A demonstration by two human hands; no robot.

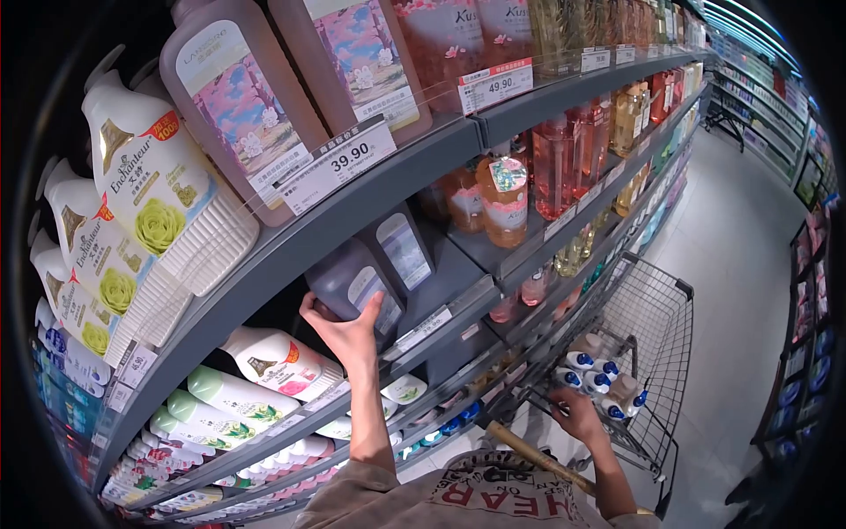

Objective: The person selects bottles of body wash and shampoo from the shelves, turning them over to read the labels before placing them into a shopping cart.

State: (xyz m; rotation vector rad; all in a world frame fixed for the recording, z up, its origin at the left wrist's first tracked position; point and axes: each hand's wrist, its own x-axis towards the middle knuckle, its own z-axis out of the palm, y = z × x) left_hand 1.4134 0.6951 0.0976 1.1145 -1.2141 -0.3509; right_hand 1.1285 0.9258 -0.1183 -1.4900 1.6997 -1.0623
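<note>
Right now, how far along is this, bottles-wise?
Done: white blue-capped bottles sit in the cart. In hand: left hand grips a purple bottle on the shelf; right hand touches the cart's bottles. Left: the purple bottle has not left the shelf.

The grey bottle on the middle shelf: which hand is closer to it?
Left. The left hand grips the grey bottle at its base; the right hand is far off, down at the blue-capped bottles in the shopping cart.
</note>
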